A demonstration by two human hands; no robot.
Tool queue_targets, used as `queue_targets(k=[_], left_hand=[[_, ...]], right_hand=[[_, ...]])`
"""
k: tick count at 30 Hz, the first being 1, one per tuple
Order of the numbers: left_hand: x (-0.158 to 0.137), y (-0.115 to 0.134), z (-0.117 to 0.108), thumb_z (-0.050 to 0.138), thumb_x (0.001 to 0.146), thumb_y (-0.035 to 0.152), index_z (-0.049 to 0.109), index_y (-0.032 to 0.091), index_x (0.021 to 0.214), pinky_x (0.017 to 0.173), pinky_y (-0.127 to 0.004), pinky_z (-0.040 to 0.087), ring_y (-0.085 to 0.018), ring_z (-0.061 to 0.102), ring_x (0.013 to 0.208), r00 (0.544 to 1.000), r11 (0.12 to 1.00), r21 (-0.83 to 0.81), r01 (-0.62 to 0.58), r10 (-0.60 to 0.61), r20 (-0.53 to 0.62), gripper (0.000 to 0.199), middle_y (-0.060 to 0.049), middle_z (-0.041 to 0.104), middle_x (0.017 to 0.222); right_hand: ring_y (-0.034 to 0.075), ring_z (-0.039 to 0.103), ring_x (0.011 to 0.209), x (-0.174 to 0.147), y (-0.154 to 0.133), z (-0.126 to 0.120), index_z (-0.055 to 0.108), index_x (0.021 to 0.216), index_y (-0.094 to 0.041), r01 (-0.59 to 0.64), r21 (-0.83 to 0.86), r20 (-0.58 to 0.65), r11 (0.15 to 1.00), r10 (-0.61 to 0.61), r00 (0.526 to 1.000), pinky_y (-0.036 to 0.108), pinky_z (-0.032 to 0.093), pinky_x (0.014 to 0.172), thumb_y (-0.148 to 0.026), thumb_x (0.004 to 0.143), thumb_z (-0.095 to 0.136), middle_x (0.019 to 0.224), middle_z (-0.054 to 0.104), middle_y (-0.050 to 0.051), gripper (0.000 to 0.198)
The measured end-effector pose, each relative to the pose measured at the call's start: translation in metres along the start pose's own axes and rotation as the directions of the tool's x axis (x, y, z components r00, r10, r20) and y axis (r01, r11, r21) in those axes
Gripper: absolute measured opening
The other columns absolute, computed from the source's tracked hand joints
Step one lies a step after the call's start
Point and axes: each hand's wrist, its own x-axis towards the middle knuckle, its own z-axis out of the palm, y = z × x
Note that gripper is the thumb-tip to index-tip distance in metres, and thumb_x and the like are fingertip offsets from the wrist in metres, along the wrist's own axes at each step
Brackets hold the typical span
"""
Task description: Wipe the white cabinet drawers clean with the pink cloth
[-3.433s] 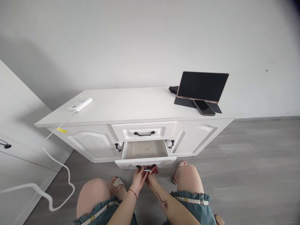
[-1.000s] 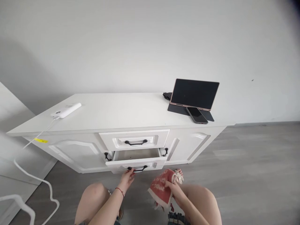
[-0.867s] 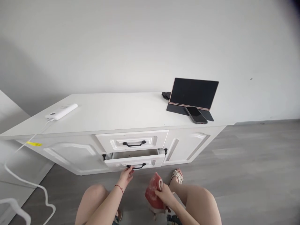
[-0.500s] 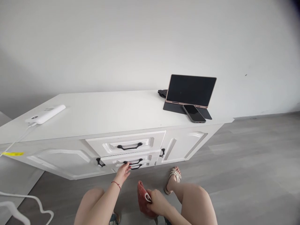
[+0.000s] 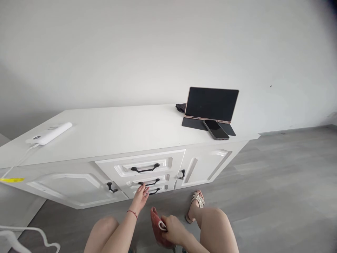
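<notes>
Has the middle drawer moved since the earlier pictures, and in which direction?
Yes, the middle drawer has gone inward. Judged against the top drawer, it stood pulled out before; now its front looks roughly flush.

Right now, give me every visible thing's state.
White top drawer: shut
White middle drawer: shut
White bottom drawer: seemingly shut
White left cupboard door: shut
White right cupboard door: shut
Rectangular black tablet: propped, screen dark
Grey rectangular phone: lying, screen dark
White oblong device: cable plugged in
Red fabric cloth: held in right hand
</notes>
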Motion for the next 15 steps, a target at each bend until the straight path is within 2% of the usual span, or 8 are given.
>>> queue_targets(k=[2,5,9,11,13,15], left_hand=[[-0.013,-0.003,-0.002,0.075,0.07,0.031,0.062,0.021,0.079,0.077,-0.029,0.043,-0.016,0.065,0.087,0.999,0.998,0.054,0.038,-0.04,0.037,0.018,-0.003,0.067,0.085],[-0.043,0.0,-0.01,0.078,0.065,0.031,0.064,0.021,0.082,0.082,-0.031,0.043,-0.021,0.065,0.095,0.983,0.956,0.283,0.081,-0.124,0.136,0.024,-0.006,0.068,0.095],[-0.089,0.004,-0.034,0.076,0.065,0.035,0.066,0.023,0.096,0.096,-0.039,0.037,-0.028,0.055,0.118,0.956,0.854,0.52,-0.022,-0.133,0.26,0.034,-0.009,0.066,0.118],[-0.106,-0.003,-0.05,0.078,0.063,0.032,0.065,0.024,0.103,0.1,-0.041,0.036,-0.029,0.05,0.124,0.939,0.847,0.525,-0.088,-0.105,0.327,0.043,-0.01,0.061,0.128],[-0.118,-0.016,-0.067,0.083,0.054,0.028,0.062,0.024,0.109,0.102,-0.041,0.037,-0.031,0.048,0.127,0.925,0.881,0.459,-0.12,-0.069,0.374,0.059,-0.013,0.057,0.134],[-0.127,-0.031,-0.079,0.087,0.046,0.027,0.059,0.024,0.114,0.102,-0.041,0.039,-0.032,0.047,0.128,0.928,0.924,0.365,-0.109,-0.037,0.37,0.074,-0.015,0.056,0.134]], right_hand=[[0.022,0.064,0.068,0.003,0.0,0.001,0.067,0.087,-0.02,-0.003,0.001,-0.025,1.0,0.003,1.0,0.028,0.024,0.053,-0.022,0.062,0.055,0.082,0.073,0.009,0.028],[0.019,0.061,0.065,0.005,-0.001,0.003,0.066,0.085,-0.02,0.03,0.05,-0.069,0.998,-0.026,0.997,0.027,0.025,0.053,-0.021,0.062,0.054,0.078,0.072,0.008,0.026],[0.013,0.05,0.059,0.005,-0.003,0.01,0.064,0.074,-0.018,0.116,0.266,-0.099,0.957,-0.093,0.991,0.024,0.026,0.052,-0.018,0.061,0.053,0.067,0.065,0.0,0.017],[0.011,0.045,0.058,0.003,-0.005,0.013,0.061,0.068,-0.017,0.11,0.411,-0.075,0.905,-0.087,0.993,0.023,0.026,0.052,-0.016,0.056,0.055,0.061,0.059,-0.003,0.014],[0.01,0.044,0.057,-0.001,-0.008,0.015,0.06,0.065,-0.016,0.046,0.546,-0.01,0.836,-0.048,0.999,0.023,0.028,0.053,-0.014,0.052,0.055,0.058,0.055,-0.005,0.014],[0.011,0.047,0.058,-0.007,-0.011,0.015,0.061,0.065,-0.016,-0.031,0.683,0.069,0.729,-0.022,0.997,0.023,0.034,0.056,-0.014,0.049,0.056,0.059,0.057,-0.004,0.017]])
